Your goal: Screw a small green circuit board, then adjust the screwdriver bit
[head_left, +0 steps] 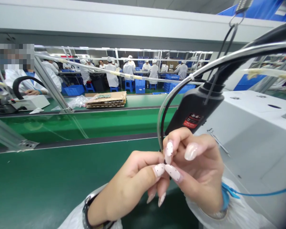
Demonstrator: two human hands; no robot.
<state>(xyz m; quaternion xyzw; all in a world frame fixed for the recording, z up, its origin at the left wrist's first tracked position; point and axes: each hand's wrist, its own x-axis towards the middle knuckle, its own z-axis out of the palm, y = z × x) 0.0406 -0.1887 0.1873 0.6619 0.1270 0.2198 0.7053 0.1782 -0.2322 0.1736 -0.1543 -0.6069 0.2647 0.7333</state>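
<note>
My left hand (139,176) and my right hand (202,167) meet above the bench, fingertips pressed together in a pinch. A small dark piece (165,162) shows between the nails; most of it is covered, so its kind is unclear. Just behind my right hand hangs a black power screwdriver (193,105) with a red label. A clear hose (168,98) curves down beside it, and its lower end is hidden by my fingers. Around my right wrist is a blue strap (225,197) with a cord running off to the right.
Below my hands lies a green bench surface (50,184). A white machine (259,136) stands at the right, with a thin metal tool (219,143) on it. Farther off are stacked cardboard trays (107,101), a metal post (53,82) and several people in white working at benches.
</note>
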